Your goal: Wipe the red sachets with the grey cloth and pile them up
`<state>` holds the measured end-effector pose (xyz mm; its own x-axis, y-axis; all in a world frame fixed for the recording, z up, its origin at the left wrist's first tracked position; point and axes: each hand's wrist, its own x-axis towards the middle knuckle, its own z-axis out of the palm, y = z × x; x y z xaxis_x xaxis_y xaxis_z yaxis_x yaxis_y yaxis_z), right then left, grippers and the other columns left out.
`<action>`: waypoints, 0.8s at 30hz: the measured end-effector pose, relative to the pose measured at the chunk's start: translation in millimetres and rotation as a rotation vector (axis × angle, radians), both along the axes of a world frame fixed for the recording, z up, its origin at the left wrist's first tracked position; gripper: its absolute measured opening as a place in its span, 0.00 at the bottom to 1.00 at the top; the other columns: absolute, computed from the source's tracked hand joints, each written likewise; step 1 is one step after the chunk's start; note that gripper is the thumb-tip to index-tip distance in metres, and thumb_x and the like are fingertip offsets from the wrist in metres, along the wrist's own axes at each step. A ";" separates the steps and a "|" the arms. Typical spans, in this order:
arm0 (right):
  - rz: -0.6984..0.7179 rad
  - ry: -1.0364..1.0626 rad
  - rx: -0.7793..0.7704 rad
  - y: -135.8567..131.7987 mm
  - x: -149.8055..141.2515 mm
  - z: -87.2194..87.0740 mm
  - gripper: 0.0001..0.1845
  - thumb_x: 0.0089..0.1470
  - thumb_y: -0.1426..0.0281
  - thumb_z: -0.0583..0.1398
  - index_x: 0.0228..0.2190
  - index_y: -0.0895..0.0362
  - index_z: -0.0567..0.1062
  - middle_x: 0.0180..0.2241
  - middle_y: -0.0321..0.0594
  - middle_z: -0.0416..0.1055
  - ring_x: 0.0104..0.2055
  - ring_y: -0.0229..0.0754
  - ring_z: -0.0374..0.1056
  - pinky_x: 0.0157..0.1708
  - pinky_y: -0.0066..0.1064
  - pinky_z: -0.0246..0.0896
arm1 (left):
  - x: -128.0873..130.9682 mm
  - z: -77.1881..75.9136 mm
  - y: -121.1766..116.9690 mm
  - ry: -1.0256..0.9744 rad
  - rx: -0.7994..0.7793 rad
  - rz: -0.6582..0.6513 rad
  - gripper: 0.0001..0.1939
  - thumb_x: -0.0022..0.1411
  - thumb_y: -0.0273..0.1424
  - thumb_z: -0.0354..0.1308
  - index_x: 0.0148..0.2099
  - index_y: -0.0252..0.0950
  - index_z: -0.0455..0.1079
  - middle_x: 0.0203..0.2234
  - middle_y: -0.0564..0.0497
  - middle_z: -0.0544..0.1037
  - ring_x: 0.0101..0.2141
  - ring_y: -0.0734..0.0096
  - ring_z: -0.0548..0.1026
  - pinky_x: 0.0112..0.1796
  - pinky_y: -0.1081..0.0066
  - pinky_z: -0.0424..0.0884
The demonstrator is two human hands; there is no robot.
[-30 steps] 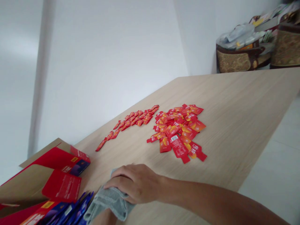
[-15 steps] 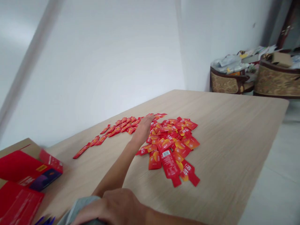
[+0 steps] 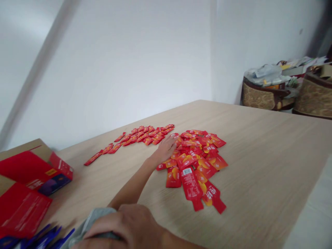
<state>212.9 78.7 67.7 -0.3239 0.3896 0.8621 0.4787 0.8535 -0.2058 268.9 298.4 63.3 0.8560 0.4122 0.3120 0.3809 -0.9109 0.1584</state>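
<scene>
My left hand (image 3: 166, 149) reaches out to the left edge of a heap of red and orange sachets (image 3: 188, 157). Its fingers are stretched out and touch the outer sachets; no sachet shows in its grasp. Close to the camera, my right hand (image 3: 132, 224) is closed around the grey sleeve (image 3: 97, 216) of my left arm, and a dark strip shows under its fingers. Beyond the left hand, more red sachets (image 3: 145, 134) lie in overlapping rows that trail off leftward along the table's far side.
An open red cardboard box (image 3: 36, 173) stands at the left of the wooden table (image 3: 259, 148). Blue-handled items (image 3: 46, 237) lie at the lower left, partly cut off. A white wall (image 3: 145, 62) rises behind. Patterned armchairs (image 3: 259, 95) piled with bags stand at the far right.
My left hand has drawn back from the far rows to the heap's left edge, uncovering the rows' right end. The view has shifted slightly left. My right hand stays on the sleeve.
</scene>
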 end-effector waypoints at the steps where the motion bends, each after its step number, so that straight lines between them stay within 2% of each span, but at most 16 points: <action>1: 0.013 0.028 0.016 -0.8 0.1 -0.5 0.15 0.68 0.62 0.56 0.54 0.43 0.70 0.50 0.29 0.76 0.47 0.35 0.74 0.48 0.24 0.73 | -18.6 2.9 -1.0 -0.011 0.001 0.037 0.22 0.75 0.38 0.49 0.66 0.37 0.64 0.66 0.42 0.64 0.67 0.54 0.59 0.65 0.44 0.55; 4: 0.011 0.112 0.077 -3.2 1.3 -1.3 0.17 0.67 0.63 0.57 0.56 0.47 0.68 0.48 0.34 0.76 0.46 0.37 0.74 0.47 0.26 0.74 | -80.0 4.1 -7.0 -0.043 0.011 0.167 0.21 0.77 0.38 0.46 0.65 0.36 0.65 0.65 0.41 0.66 0.67 0.55 0.59 0.65 0.44 0.55; 8: 0.015 0.235 0.182 -5.1 -1.2 -2.4 0.16 0.68 0.67 0.55 0.56 0.52 0.66 0.46 0.38 0.76 0.44 0.39 0.74 0.42 0.29 0.75 | -155.9 -9.4 -19.0 -0.079 0.033 0.332 0.19 0.75 0.38 0.50 0.62 0.37 0.68 0.63 0.41 0.68 0.64 0.54 0.65 0.62 0.45 0.61; 12: 0.065 0.255 0.188 -7.5 -6.5 -6.6 0.16 0.68 0.69 0.54 0.56 0.53 0.66 0.44 0.40 0.76 0.42 0.39 0.74 0.40 0.29 0.73 | -202.9 -28.3 -29.5 -0.111 0.067 0.452 0.19 0.73 0.37 0.55 0.62 0.38 0.67 0.62 0.42 0.68 0.61 0.53 0.67 0.60 0.45 0.64; 17: 0.095 0.186 0.120 -14.0 -8.9 -13.1 0.16 0.67 0.72 0.54 0.55 0.54 0.68 0.43 0.42 0.77 0.42 0.40 0.76 0.40 0.31 0.73 | -218.0 -51.5 -22.6 -0.142 0.127 0.580 0.21 0.71 0.37 0.58 0.63 0.38 0.66 0.62 0.42 0.68 0.60 0.53 0.68 0.58 0.45 0.66; 22: 0.013 0.233 0.070 -15.4 -22.1 -28.6 0.13 0.69 0.66 0.54 0.52 0.50 0.70 0.40 0.38 0.79 0.38 0.41 0.77 0.38 0.32 0.74 | -196.6 -76.5 9.6 -0.160 0.185 0.726 0.22 0.70 0.37 0.59 0.62 0.37 0.66 0.60 0.42 0.68 0.57 0.53 0.70 0.55 0.47 0.70; 24: -0.044 0.280 0.035 -15.4 -29.1 -37.4 0.12 0.67 0.65 0.57 0.51 0.46 0.71 0.39 0.34 0.79 0.37 0.40 0.77 0.38 0.30 0.75 | -183.4 -82.8 29.4 -0.165 0.206 0.784 0.22 0.70 0.38 0.59 0.62 0.37 0.66 0.60 0.42 0.68 0.57 0.53 0.70 0.55 0.48 0.70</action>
<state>183.8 63.3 30.3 -0.0549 0.3666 0.9288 0.4441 0.8421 -0.3061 85.5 327.8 -19.5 0.2803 0.7915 0.5432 0.9045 -0.4073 0.1267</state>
